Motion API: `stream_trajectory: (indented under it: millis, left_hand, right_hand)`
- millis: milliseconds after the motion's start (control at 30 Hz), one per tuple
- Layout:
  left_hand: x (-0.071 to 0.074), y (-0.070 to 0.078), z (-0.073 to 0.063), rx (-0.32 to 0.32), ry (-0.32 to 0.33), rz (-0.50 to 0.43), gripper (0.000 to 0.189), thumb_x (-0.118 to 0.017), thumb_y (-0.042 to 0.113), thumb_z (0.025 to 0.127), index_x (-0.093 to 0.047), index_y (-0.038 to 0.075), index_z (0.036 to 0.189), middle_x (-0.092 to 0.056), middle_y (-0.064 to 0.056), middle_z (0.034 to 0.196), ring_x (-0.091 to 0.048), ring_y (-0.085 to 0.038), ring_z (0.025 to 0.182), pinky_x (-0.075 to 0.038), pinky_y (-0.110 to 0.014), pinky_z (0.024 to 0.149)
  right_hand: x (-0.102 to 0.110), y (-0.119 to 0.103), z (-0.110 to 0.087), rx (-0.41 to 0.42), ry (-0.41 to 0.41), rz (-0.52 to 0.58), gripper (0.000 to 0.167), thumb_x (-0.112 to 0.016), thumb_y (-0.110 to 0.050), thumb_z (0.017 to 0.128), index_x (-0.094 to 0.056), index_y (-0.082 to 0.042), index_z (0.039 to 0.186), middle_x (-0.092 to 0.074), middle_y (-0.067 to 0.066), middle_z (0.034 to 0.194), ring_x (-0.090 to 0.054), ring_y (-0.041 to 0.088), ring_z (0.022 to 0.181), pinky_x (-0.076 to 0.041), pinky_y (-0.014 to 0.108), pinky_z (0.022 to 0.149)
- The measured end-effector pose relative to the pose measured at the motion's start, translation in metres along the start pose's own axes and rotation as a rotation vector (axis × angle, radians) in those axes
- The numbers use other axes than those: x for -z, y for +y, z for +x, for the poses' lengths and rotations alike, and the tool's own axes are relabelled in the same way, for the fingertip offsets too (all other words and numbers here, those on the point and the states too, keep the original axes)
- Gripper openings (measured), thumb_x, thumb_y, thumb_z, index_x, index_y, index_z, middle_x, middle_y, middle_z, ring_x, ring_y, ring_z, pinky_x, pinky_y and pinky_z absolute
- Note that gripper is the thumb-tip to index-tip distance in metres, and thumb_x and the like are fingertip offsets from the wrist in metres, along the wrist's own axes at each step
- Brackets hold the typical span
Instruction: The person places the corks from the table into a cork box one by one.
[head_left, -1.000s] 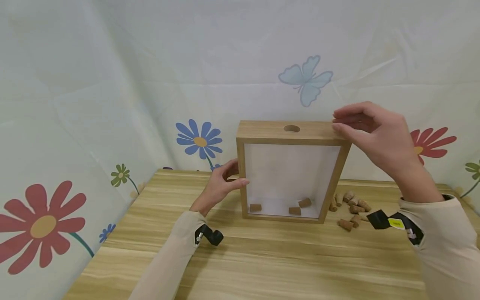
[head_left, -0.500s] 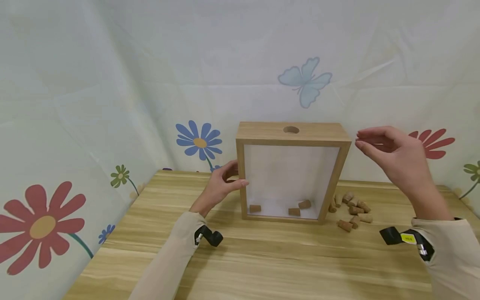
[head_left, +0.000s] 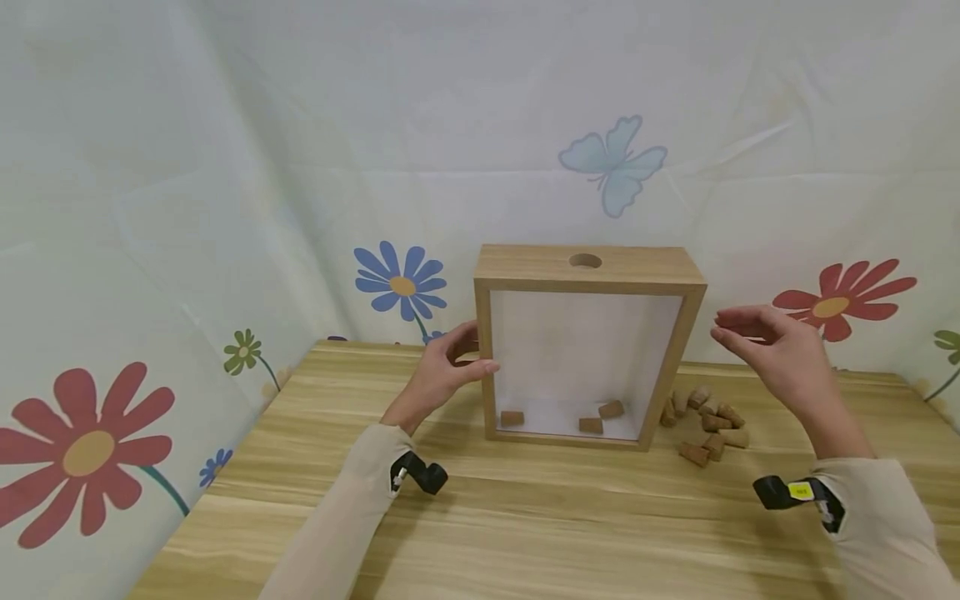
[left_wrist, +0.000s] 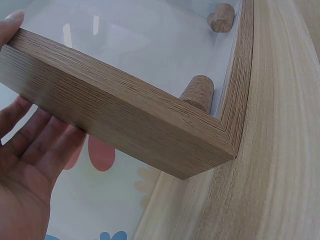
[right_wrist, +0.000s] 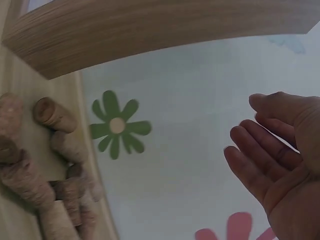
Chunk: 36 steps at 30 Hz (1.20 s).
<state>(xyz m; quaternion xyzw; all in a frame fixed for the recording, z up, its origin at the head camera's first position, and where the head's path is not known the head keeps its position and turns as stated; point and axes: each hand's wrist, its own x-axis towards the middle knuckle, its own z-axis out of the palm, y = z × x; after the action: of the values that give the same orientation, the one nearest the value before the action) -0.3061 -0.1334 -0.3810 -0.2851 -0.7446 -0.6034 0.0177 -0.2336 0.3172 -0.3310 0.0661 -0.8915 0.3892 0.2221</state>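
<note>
A shallow wooden box [head_left: 693, 333] with a clear front stands upright on the table, a round hole [head_left: 585, 261] in its top face. Inside, on the floor of the box, lie three corks [head_left: 590, 425]. My left hand [head_left: 438, 375] grips the box's left side, thumb on the front frame and fingers round the back edge, as the left wrist view shows too. To the right of the box, my right hand [head_left: 783, 354] hangs in the air above a pile of loose corks [head_left: 712, 422]. Its fingers are loosely bent, hold nothing and touch nothing.
The wood-grain table [head_left: 525, 517] reaches back to a pale cloth [head_left: 450, 125] printed with flowers and a butterfly, close behind the box. The cork pile lies just beside the box's lower right corner.
My right hand has left the box's top right corner, moving right and then down towards the cork pile. The left hand, the box and the corks inside have stayed put.
</note>
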Motion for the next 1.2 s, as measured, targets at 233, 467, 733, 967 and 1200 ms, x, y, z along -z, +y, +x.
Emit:
stream_trajectory:
  millis: [233,467,733,967,1200]
  left_hand:
    - [-0.001,0.000,0.002,-0.036,-0.003,-0.018,0.071,-0.082,0.017,0.092,-0.052,0.002,0.154,-0.066,-0.018,0.135,-0.062,-0.033,0.124,-0.058,-0.033,0.095]
    - [-0.001,-0.001,0.003,-0.043,-0.003,-0.034,0.070,-0.082,0.016,0.092,-0.053,0.002,0.153,-0.066,-0.019,0.134,-0.063,-0.034,0.124,-0.058,-0.032,0.094]
    - [0.000,-0.001,0.001,-0.028,-0.001,-0.011,0.069,-0.081,0.012,0.093,-0.052,0.003,0.155,-0.066,-0.017,0.134,-0.062,-0.031,0.124,-0.057,-0.034,0.096]
    - [0.000,-0.002,0.001,-0.026,0.002,-0.001,0.068,-0.081,0.014,0.093,-0.053,0.002,0.154,-0.066,-0.018,0.133,-0.061,-0.031,0.124,-0.057,-0.033,0.097]
    - [0.000,-0.002,0.001,-0.028,0.004,0.004,0.069,-0.081,0.013,0.093,-0.052,0.002,0.154,-0.066,-0.017,0.133,-0.061,-0.030,0.124,-0.056,-0.035,0.099]
  right_hand:
    - [-0.012,0.021,0.000,-0.033,-0.047,-0.070,0.043,-0.070,-0.033,0.105,-0.069,0.000,0.132,-0.072,0.025,0.124,-0.065,0.007,0.102,-0.044,0.010,0.072]
    - [-0.019,0.038,-0.002,-0.085,-0.105,-0.070,0.046,-0.068,-0.034,0.106,-0.067,0.005,0.132,-0.070,0.029,0.123,-0.068,0.035,0.108,-0.045,0.012,0.073]
    - [-0.029,0.059,-0.006,-0.117,-0.156,-0.051,0.047,-0.068,-0.032,0.106,-0.067,0.007,0.131,-0.071,0.029,0.122,-0.066,0.044,0.112,-0.047,0.012,0.071]
    - [-0.035,0.070,-0.008,-0.146,-0.225,-0.078,0.045,-0.069,-0.029,0.106,-0.066,0.010,0.129,-0.071,0.029,0.119,-0.067,0.043,0.107,-0.051,0.021,0.073]
    - [-0.040,0.079,-0.008,-0.150,-0.297,-0.110,0.042,-0.067,-0.024,0.107,-0.065,0.012,0.130,-0.069,0.031,0.120,-0.065,0.044,0.109,-0.055,0.047,0.085]
